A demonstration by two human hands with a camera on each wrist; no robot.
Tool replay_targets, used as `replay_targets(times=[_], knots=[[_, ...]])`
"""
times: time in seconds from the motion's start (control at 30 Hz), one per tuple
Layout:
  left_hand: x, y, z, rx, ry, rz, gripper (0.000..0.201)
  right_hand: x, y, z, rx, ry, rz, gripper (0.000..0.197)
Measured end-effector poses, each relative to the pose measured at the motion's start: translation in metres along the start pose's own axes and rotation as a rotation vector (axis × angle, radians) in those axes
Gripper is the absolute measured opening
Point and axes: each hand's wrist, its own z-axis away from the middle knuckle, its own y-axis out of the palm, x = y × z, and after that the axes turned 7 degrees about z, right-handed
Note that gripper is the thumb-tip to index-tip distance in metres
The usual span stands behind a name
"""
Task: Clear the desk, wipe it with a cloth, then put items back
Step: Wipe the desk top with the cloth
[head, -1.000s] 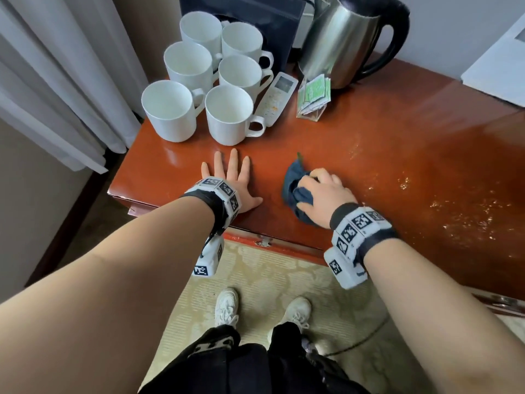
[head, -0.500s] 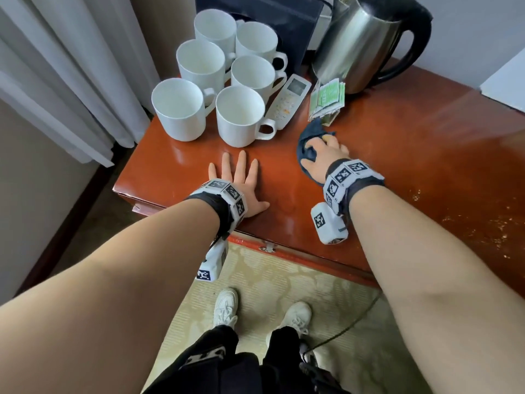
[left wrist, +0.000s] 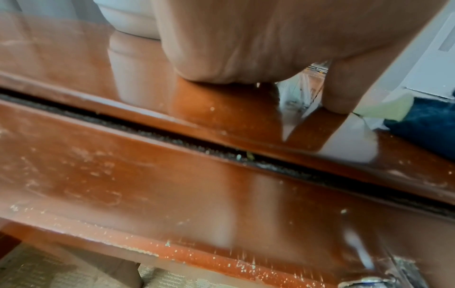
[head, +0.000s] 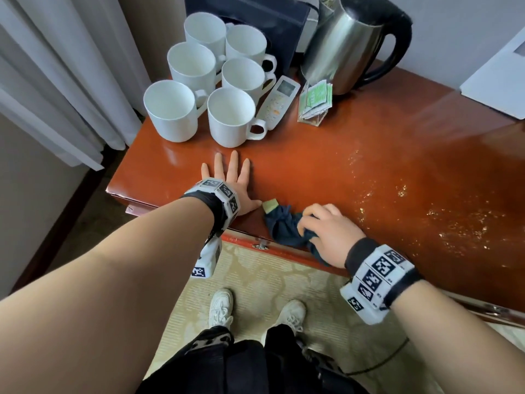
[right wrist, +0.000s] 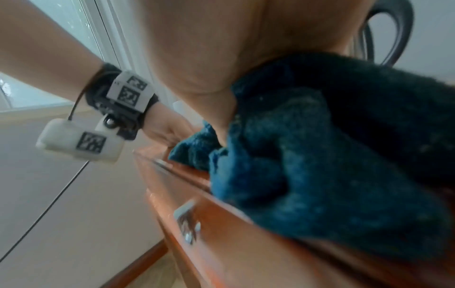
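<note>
My right hand (head: 326, 234) grips a bunched dark blue cloth (head: 284, 226) at the front edge of the red-brown desk (head: 355, 155); part of the cloth (right wrist: 332, 155) hangs over the edge. My left hand (head: 233, 180) lies flat on the desk, fingers straight, just left of the cloth, its thumb (left wrist: 342, 87) close to the cloth's pale tag (left wrist: 386, 107). Several white mugs (head: 230, 115) stand at the back left. Beside them lie a white remote (head: 279, 102) and a clear holder of green tea packets (head: 315, 102), with a steel kettle (head: 346, 44) behind.
A white curtain (head: 56, 66) hangs left of the desk. Pale specks (head: 440, 214) dot the desk's right part. A white panel (head: 497, 78) sits at the far right. A drawer pull (right wrist: 187, 224) shows below the edge. My shoes (head: 221, 308) stand on patterned carpet.
My right hand drew the cloth back from near the tea packets to the desk's front edge. The left hand stayed flat in place.
</note>
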Motion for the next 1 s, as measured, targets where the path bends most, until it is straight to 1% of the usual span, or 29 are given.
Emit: replay_targets(times=[0.03, 0.1, 0.13, 0.17, 0.2, 0.27, 0.3, 0.33, 0.37, 0.43, 0.47, 0.6, 0.67, 0.73, 0.77, 0.8, 0.9, 0.93, 0.97, 1.0], knots=[[0.000, 0.000, 0.000, -0.001, 0.001, -0.002, 0.093, -0.001, -0.006, -0.004, -0.055, 0.037, -0.050, 0.024], [0.000, 0.001, 0.000, -0.005, 0.004, 0.004, 0.093, -0.006, -0.022, -0.019, -0.266, 0.165, -0.170, 0.022], [0.001, 0.001, 0.000, -0.012, 0.005, 0.006, 0.093, -0.008, -0.029, -0.030, -0.348, 0.224, -0.204, 0.023], [0.001, 0.001, 0.000, -0.021, 0.004, 0.008, 0.094, -0.010, -0.036, -0.041, -0.361, 0.270, -0.217, 0.026], [0.001, 0.002, 0.000, -0.029, 0.003, 0.011, 0.094, -0.009, -0.040, -0.052, -0.307, 0.306, -0.213, 0.031], [0.001, 0.002, 0.000, -0.035, 0.001, 0.010, 0.094, -0.003, -0.038, -0.068, -0.116, 0.352, -0.141, 0.044], [0.001, 0.002, -0.001, -0.035, 0.001, 0.007, 0.094, 0.001, -0.033, -0.071, -0.063, 0.366, -0.093, 0.048], [0.000, 0.002, -0.001, -0.034, -0.001, 0.006, 0.094, 0.005, -0.027, -0.073, -0.057, 0.376, -0.051, 0.049], [0.000, 0.002, -0.002, -0.031, -0.004, 0.004, 0.094, 0.007, -0.022, -0.071, -0.083, 0.378, -0.027, 0.048], [0.001, 0.002, -0.002, -0.029, -0.004, 0.001, 0.094, 0.010, -0.014, -0.062, -0.138, 0.363, -0.048, 0.043], [0.001, 0.002, -0.001, -0.033, -0.001, 0.004, 0.094, 0.010, -0.011, -0.054, -0.143, 0.345, -0.065, 0.041], [0.001, 0.004, 0.000, -0.051, -0.002, 0.004, 0.092, 0.012, 0.007, -0.016, -0.089, 0.263, -0.041, 0.040], [0.000, 0.004, 0.000, -0.051, -0.002, -0.003, 0.090, 0.013, 0.014, 0.000, -0.033, 0.238, -0.048, 0.042], [0.000, 0.003, 0.000, -0.051, -0.002, -0.011, 0.090, 0.010, 0.013, 0.008, 0.026, 0.222, -0.083, 0.040], [0.000, 0.003, 0.000, -0.047, -0.003, -0.016, 0.091, 0.007, 0.009, 0.009, 0.023, 0.237, -0.125, 0.037], [0.000, 0.002, 0.000, -0.042, -0.005, -0.022, 0.091, 0.004, 0.004, 0.008, -0.015, 0.266, -0.166, 0.036], [0.000, 0.004, -0.002, -0.050, -0.002, -0.027, 0.093, -0.010, -0.011, -0.007, -0.280, 0.381, -0.198, 0.034], [0.001, 0.004, -0.002, -0.054, -0.002, -0.026, 0.093, -0.015, -0.014, -0.015, -0.325, 0.412, -0.196, 0.034], [0.001, 0.005, -0.002, -0.055, -0.003, -0.022, 0.093, -0.018, -0.016, -0.022, -0.315, 0.441, -0.198, 0.034], [0.001, 0.005, -0.002, -0.057, -0.005, -0.019, 0.093, -0.019, -0.016, -0.029, -0.259, 0.464, -0.201, 0.036]])
